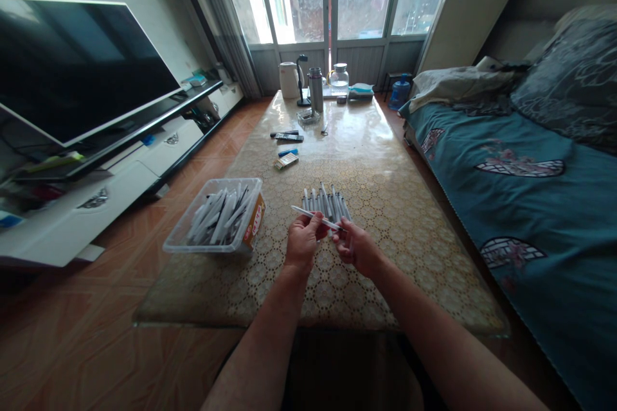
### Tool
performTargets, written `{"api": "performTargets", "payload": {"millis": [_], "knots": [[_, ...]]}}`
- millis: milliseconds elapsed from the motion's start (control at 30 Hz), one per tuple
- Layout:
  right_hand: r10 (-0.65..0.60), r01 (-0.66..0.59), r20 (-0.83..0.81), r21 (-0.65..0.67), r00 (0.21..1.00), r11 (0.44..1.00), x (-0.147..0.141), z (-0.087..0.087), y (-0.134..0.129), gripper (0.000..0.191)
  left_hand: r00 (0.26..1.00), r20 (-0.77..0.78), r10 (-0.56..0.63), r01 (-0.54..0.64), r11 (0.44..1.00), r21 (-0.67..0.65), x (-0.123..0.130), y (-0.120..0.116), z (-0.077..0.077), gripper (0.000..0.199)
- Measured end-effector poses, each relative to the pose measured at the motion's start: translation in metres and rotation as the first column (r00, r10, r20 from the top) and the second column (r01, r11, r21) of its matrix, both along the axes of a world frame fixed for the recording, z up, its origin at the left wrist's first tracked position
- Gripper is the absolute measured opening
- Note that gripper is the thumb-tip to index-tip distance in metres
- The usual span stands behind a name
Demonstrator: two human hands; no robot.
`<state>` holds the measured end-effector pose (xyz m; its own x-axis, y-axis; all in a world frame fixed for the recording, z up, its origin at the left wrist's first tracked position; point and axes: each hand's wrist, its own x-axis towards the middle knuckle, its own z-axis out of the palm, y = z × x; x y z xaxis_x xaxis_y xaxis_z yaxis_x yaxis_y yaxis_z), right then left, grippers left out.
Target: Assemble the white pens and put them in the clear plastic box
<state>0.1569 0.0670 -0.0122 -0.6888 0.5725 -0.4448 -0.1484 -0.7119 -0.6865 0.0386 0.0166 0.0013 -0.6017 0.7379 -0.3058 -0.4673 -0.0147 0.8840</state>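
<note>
Tabletop (414, 263): lace-patt., shiny toward far end. Nr. left side, clear plastic tub (197, 249); approx. ctr., row of pens (329, 205) laid side by side. Farther back: small box (286, 161), blue lighter-like item (288, 152), dark remote (290, 138) w/ slim dark item (276, 135) just behind, glass ashtray (308, 117). Far end: upright metal flask (315, 90), pale kettle (288, 81), blk. stand (299, 85).

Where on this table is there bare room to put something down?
The table has bare room right of the laid-out pens, toward the teal cover; a narrower gap separates those pens from the plastic box. Its far end is crowded with kettle, flask and jug.
</note>
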Motion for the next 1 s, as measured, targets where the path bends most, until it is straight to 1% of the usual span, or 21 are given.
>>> {"api": "performTargets", "payload": {"millis": [67,133,200,267,333,467,533,600,667,733,800,900,933,1000], "knots": [[0.015,-0.015,0.061,0.003,0.998,1.0,0.0,-0.003,0.001,0.037,1.0,-0.007,-0.005,0.005,1.0,-0.001,0.001,0.0,0.0,0.046],[0.01,-0.013,0.076,0.046,0.997,0.999,-0.001,-0.006,0.001,0.036,1.0,-0.021,0.008,-0.007,1.0,0.004,0.001,0.0,0.0,0.046],[-0.014,0.012,0.023,0.082,1.0,0.997,0.0,-0.007,0.001,0.033,0.999,-0.028,0.036,-0.036,0.999,0.01,-0.001,0.0,-0.001,0.046],[-0.041,0.044,-0.037,0.084,0.998,0.995,0.0,-0.005,0.001,0.029,0.998,-0.023,0.063,-0.063,0.998,0.013,-0.004,0.0,-0.001,0.046],[-0.058,0.061,-0.071,0.048,0.996,0.997,0.001,-0.002,0.001,0.026,0.996,-0.017,0.085,-0.085,0.996,0.012,-0.007,0.0,-0.001,0.045],[-0.034,0.026,-0.12,-0.069,0.992,0.997,0.003,0.001,0.004,0.019,0.993,-0.027,0.113,-0.112,0.994,0.008,-0.008,0.0,-0.001,0.042],[-0.023,0.013,-0.113,-0.092,0.993,0.996,0.004,-0.001,0.005,0.017,0.996,-0.048,0.076,-0.076,0.997,0.006,-0.006,0.0,-0.001,0.041],[0.005,-0.009,-0.068,-0.07,0.998,0.998,0.003,-0.003,0.005,0.016,0.997,-0.075,0.03,-0.03,1.0,0.008,-0.004,0.001,-0.001,0.041],[0.065,-0.065,-0.035,-0.012,0.997,0.998,0.003,-0.006,0.004,0.021,0.995,-0.098,0.029,-0.027,0.999,0.019,-0.003,0.002,-0.001,0.039],[0.145,-0.143,-0.035,0.049,0.989,0.988,0.004,-0.006,0.004,0.026,0.992,-0.105,0.069,-0.066,0.997,0.029,-0.003,0.002,-0.001,0.033],[0.224,-0.22,-0.041,0.091,0.974,0.971,0.006,-0.004,0.004,0.027,0.99,-0.08,0.112,-0.11,0.994,0.029,-0.007,0.002,0.0,0.025],[0.357,-0.353,-0.002,0.139,0.934,0.925,0.015,0.002,0.008,0.026,0.984,0.056,0.169,-0.17,0.985,0.022,-0.016,0.001,0.0,0.015],[0.411,-0.409,0.025,0.161,0.911,0.898,0.02,0.004,0.011,0.025,0.973,0.124,0.196,-0.2,0.979,0.025,-0.019,0.001,0.0,0.013],[0.511,-0.521,0.105,0.209,0.853,0.828,0.031,0.008,0.019,0.023,0.928,0.262,0.265,-0.282,0.959,0.028,-0.028,0.001,0.001,0.011]]}}
